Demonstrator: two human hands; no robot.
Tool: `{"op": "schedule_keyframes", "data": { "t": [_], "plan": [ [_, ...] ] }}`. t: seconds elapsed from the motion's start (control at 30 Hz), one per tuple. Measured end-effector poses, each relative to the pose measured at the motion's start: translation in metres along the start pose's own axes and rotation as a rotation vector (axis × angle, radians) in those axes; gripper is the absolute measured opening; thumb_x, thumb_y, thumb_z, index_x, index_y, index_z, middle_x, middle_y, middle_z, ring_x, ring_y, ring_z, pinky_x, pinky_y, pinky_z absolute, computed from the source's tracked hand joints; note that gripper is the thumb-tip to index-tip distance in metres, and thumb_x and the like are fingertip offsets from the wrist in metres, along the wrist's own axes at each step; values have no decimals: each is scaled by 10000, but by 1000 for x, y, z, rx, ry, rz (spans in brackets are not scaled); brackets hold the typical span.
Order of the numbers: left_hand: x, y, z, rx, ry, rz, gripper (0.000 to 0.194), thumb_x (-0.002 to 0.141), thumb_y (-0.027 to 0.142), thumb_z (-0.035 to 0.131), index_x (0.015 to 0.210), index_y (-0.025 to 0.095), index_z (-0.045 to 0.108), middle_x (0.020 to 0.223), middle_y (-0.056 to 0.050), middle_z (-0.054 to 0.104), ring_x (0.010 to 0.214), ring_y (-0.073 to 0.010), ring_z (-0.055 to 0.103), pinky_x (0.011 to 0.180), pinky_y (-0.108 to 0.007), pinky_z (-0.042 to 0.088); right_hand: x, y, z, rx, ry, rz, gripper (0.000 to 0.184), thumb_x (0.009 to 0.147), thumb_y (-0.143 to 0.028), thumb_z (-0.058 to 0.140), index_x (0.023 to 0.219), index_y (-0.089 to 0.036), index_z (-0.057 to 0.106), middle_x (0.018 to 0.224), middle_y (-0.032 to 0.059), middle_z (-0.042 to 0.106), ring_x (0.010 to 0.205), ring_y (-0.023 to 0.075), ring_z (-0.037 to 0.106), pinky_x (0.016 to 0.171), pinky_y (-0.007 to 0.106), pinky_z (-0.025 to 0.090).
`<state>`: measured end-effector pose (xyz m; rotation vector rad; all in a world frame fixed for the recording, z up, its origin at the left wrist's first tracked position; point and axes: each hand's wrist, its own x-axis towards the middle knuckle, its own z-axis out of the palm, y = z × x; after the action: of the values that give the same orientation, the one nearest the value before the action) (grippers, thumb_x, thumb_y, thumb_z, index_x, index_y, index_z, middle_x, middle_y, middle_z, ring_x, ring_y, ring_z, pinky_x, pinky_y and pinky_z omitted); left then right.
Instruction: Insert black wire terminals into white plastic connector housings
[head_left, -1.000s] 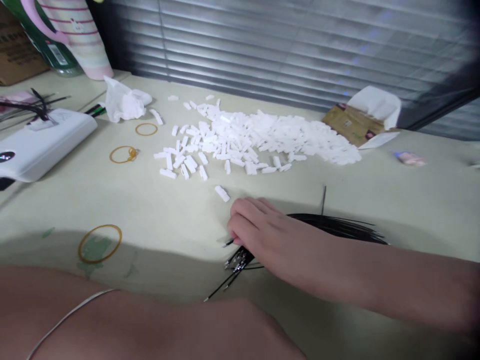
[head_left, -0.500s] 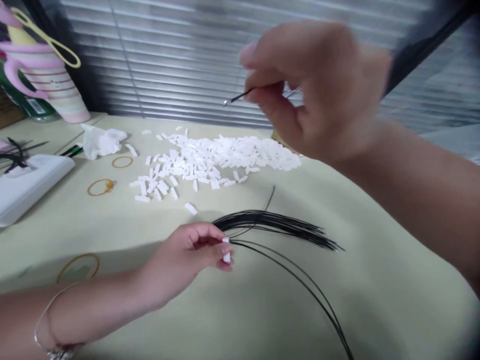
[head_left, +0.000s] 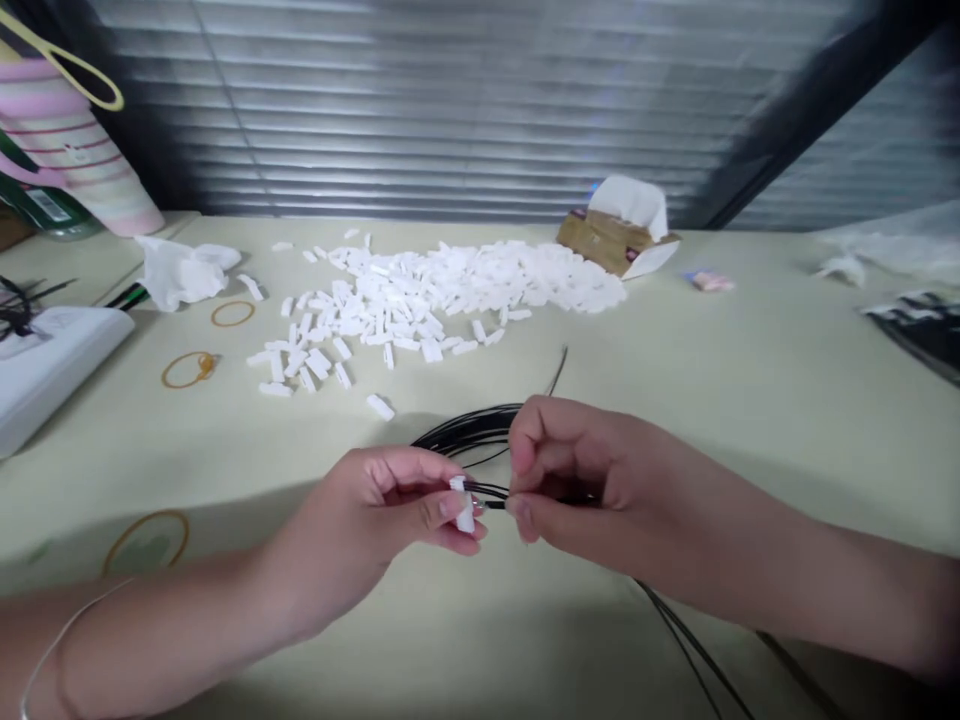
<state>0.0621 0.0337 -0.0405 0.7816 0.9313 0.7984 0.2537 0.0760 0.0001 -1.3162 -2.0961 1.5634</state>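
Between the thumb and fingers of my left hand (head_left: pixel 405 505) is a small white connector housing (head_left: pixel 464 507). Thin black wires run out of its right side, toward my right hand. My right hand (head_left: pixel 577 460) is closed in a pinch on a black wire (head_left: pixel 495 505), whose metal-tipped end meets the housing's right side; I cannot tell whether the tip is inside. Behind both hands lies a bundle of black wires (head_left: pixel 465 428), partly hidden by my right hand. Beyond the bundle, a wide pile of white connector housings (head_left: pixel 450 295) is spread over the table.
A torn cardboard box (head_left: pixel 611 240) stands at the pile's right end. Rubber bands (head_left: pixel 187 370) and a crumpled tissue (head_left: pixel 184 272) lie left, near a white device (head_left: pixel 56 370) and a striped tumbler (head_left: pixel 82 150). Plastic bags (head_left: pixel 900 245) are at the far right.
My right hand has come down from high on the right with the wire, bringing its tip to the housing in my left hand. The left hand has barely moved; the view has shifted slightly.
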Motion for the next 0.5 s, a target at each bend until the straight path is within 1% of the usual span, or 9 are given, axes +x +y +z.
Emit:
{"op": "schedule_keyframes", "data": {
  "t": [0.1, 0.2, 0.37, 0.5],
  "plan": [
    [1, -2, -3, -7, 11, -20, 50, 803, 227, 710, 789, 191, 742, 733, 30, 706, 691, -79, 644, 702, -175, 541, 6, 8, -2, 51, -47, 39, 92, 723, -206, 543, 742, -215, 453, 566, -69, 525, 472, 57, 374, 399, 156, 297],
    [1, -3, -5, 4, 35, -56, 61, 806, 238, 716, 789, 182, 733, 734, 22, 714, 681, -86, 666, 688, -165, 543, 8, 13, -2, 82, -91, 97, 96, 711, -225, 543, 750, -222, 456, 585, -53, 573, 479, 73, 394, 395, 173, 300],
    [2, 0, -2, -58, 53, -80, 50, 799, 199, 723, 783, 153, 719, 718, 6, 708, 671, -87, 662, 667, -158, 562, 9, 9, -4, 83, -173, 260, 125, 710, -259, 553, 776, -225, 452, 617, -49, 601, 522, 89, 436, 440, 203, 329],
    [3, 3, 1, -102, 64, -89, 43, 764, 189, 754, 778, 159, 727, 703, 18, 708, 652, -75, 668, 628, -117, 553, 11, 6, -4, 81, -193, 295, 129, 708, -286, 545, 773, -226, 452, 626, -44, 592, 531, 94, 430, 453, 219, 323]
  ]
}}
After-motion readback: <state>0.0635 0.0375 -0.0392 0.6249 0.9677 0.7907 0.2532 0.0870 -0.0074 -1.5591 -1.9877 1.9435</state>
